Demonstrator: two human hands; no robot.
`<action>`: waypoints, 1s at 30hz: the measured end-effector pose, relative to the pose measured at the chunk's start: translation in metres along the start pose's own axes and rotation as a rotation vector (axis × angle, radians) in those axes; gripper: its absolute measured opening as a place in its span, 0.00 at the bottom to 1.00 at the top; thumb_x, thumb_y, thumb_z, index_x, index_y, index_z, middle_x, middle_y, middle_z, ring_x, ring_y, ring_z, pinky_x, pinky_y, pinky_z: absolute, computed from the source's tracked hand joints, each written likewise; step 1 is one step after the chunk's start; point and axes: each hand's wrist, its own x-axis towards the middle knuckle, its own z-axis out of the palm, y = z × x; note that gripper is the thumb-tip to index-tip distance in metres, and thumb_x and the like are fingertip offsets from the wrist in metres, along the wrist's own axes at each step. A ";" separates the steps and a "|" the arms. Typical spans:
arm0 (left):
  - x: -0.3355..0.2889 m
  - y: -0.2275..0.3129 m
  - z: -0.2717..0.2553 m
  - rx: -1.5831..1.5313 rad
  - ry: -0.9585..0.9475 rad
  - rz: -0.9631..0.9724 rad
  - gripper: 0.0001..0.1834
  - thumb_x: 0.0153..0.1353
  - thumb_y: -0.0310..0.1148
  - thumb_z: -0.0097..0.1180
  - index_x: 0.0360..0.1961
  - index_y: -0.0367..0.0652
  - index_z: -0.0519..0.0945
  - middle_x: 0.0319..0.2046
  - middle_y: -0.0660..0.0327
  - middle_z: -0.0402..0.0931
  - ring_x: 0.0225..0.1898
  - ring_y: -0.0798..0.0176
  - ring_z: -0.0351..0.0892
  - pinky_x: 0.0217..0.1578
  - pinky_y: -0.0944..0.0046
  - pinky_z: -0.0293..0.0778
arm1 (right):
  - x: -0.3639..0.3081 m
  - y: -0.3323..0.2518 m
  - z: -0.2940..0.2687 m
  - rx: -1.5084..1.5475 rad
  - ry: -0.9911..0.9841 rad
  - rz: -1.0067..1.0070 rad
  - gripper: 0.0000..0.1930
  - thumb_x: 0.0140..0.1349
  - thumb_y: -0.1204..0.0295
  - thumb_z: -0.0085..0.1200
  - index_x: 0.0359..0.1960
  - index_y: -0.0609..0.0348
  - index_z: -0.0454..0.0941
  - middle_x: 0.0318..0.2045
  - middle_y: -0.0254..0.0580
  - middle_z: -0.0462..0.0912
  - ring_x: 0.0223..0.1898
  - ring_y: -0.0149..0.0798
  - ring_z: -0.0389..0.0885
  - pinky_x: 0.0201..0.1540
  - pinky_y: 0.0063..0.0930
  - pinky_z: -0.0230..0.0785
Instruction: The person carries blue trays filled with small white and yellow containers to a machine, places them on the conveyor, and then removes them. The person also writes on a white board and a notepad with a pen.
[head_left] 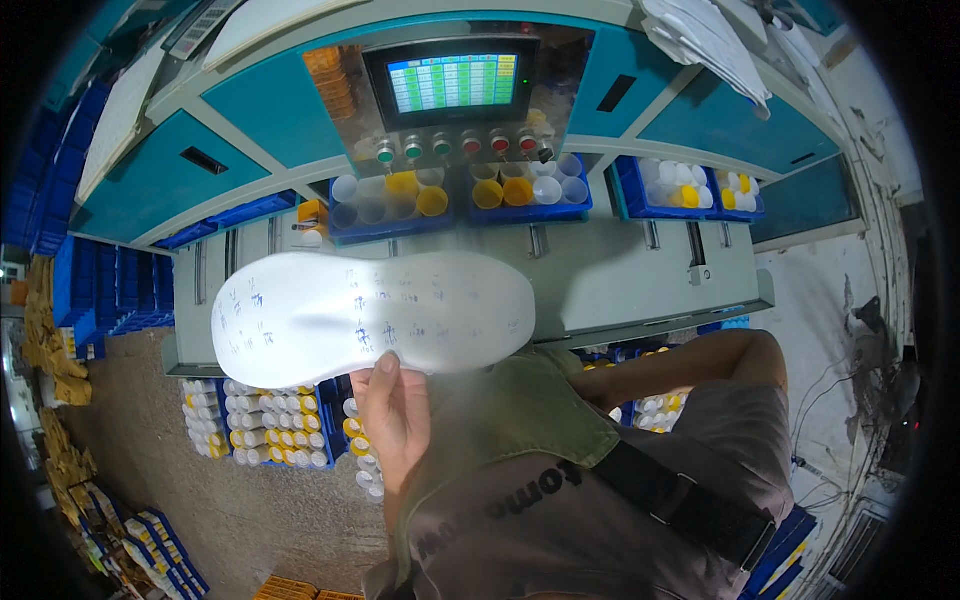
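Note:
A white sole-shaped sheet (330,318), wide at both ends and narrower in the middle, is held up before me. Rows of small blue handwritten marks cover its face. My left hand (396,410) grips its lower edge, thumb on the front and the other fingers mostly behind it. On the right my bent arm reaches in toward the green apron (510,440). Of my right hand (592,384) only a little shows at the apron's edge, and its fingers are hidden. Behind the sheet stands a pale green machine table (600,285).
Blue trays (535,214) of white and yellow cups line the table's back. Above them are coloured push buttons (471,147) and a lit screen (452,83). Below the table are blue crates (325,425) with more cups. Stacked blue bins (100,285) stand at left.

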 end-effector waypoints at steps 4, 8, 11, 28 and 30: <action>-0.002 0.001 0.002 -0.010 0.023 -0.025 0.31 0.54 0.24 0.57 0.60 0.37 0.62 0.56 0.53 0.68 0.59 0.56 0.66 0.62 0.51 0.58 | 0.001 0.001 0.001 0.003 0.001 -0.001 0.17 0.67 0.61 0.46 0.47 0.62 0.75 0.45 0.45 0.81 0.42 0.36 0.81 0.46 0.35 0.75; -0.003 0.001 0.002 -0.011 0.034 -0.045 0.32 0.54 0.24 0.57 0.61 0.36 0.62 0.57 0.53 0.67 0.59 0.55 0.65 0.62 0.51 0.58 | 0.000 0.000 0.000 0.003 0.003 0.002 0.17 0.67 0.61 0.46 0.47 0.62 0.75 0.45 0.45 0.81 0.42 0.36 0.81 0.46 0.35 0.75; -0.002 0.000 0.001 -0.015 0.018 -0.034 0.32 0.54 0.24 0.57 0.61 0.36 0.62 0.57 0.53 0.67 0.60 0.55 0.64 0.63 0.51 0.58 | 0.000 -0.001 -0.002 0.002 0.005 0.010 0.17 0.67 0.61 0.46 0.46 0.62 0.75 0.45 0.45 0.81 0.42 0.36 0.81 0.46 0.35 0.75; -0.001 0.000 -0.002 -0.015 0.004 -0.015 0.31 0.54 0.24 0.57 0.61 0.38 0.62 0.57 0.54 0.67 0.60 0.56 0.65 0.63 0.52 0.57 | 0.000 -0.001 0.000 -0.011 0.017 0.016 0.16 0.67 0.62 0.46 0.46 0.62 0.75 0.44 0.45 0.81 0.42 0.36 0.81 0.45 0.35 0.76; -0.001 0.000 -0.002 -0.017 -0.007 -0.010 0.31 0.54 0.24 0.57 0.60 0.38 0.62 0.57 0.54 0.67 0.60 0.56 0.65 0.63 0.52 0.57 | -0.001 0.000 0.001 -0.013 0.016 0.016 0.16 0.67 0.62 0.46 0.46 0.62 0.75 0.44 0.45 0.81 0.42 0.36 0.82 0.45 0.35 0.76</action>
